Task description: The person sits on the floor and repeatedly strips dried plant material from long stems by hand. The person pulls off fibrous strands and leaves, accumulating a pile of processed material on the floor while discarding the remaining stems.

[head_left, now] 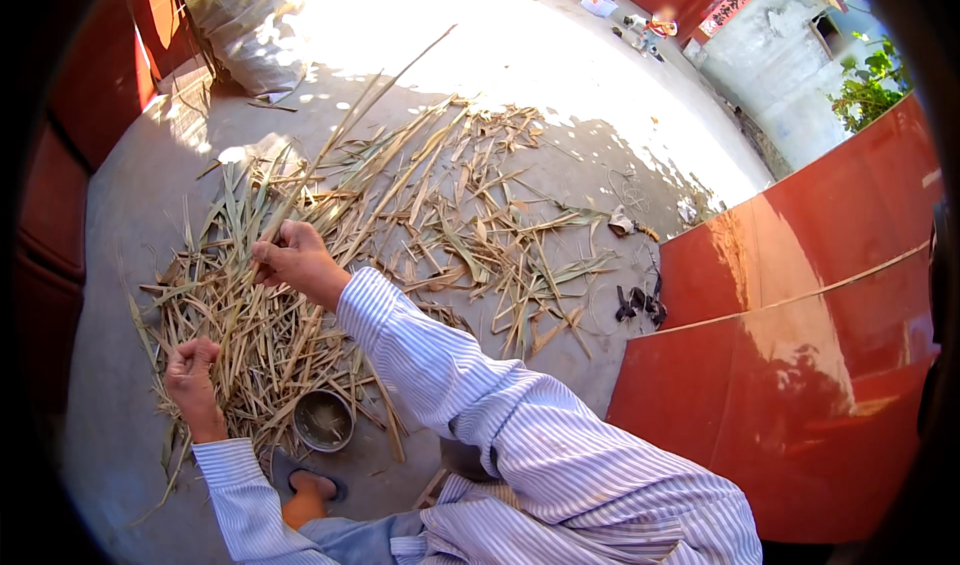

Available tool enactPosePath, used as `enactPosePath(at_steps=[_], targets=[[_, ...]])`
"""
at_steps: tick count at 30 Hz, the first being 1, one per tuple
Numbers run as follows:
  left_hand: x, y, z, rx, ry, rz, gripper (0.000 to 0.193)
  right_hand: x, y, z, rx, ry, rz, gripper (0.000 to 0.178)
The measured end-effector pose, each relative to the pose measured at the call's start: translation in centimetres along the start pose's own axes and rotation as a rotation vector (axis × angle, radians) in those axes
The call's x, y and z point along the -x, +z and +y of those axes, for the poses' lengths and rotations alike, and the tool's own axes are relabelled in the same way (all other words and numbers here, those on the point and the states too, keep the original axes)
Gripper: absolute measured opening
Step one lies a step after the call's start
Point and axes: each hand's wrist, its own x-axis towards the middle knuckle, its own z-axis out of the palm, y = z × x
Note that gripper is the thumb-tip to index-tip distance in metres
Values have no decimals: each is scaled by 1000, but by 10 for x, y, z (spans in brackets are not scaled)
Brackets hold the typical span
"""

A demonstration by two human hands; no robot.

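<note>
My right hand (pixel 300 263) is closed around the lower end of a long dry stalk (pixel 322 160), which slants up and away to the right. Lower and to the left, my left hand (pixel 195 385) has its thumb and fingers pressed together; whatever they pinch, if anything, is too small to make out. Both hands are above a wide heap of dry stalks and leaves (pixel 250 350), tan with some green strips. Beside the heap, close to my foot, stands a round metal bowl (pixel 324 441) with something dull at its bottom.
Loose leaves (pixel 500 220) spread across the grey concrete floor. A large pale sack (pixel 250 40) stands at the far left. Red panels (pixel 780 305) border the right side. Dark small items (pixel 640 303) and a cord lie near them. Two people sit far off by a bucket (pixel 598 3).
</note>
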Motion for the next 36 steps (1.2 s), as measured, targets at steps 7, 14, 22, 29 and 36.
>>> enactPosePath(at_steps=[7, 14, 22, 29, 36], targets=[[-51, -66, 33, 110, 208, 305, 26, -10, -44, -9, 35, -45, 139, 26], [-10, -51, 50, -1061, 821, 229, 33, -10, -27, 4, -103, 47, 140, 24], [-1, -19, 46, -902, 715, -141, 12, -9, -26, 1, -172, 83, 123, 26], [-5, -20, 32, -69, 268, 91, 20, -10, -25, 7, -275, 117, 130, 22], [-3, -2, 67, -933, 810, 201, 24, -9, -21, 8, -266, 105, 71, 24]])
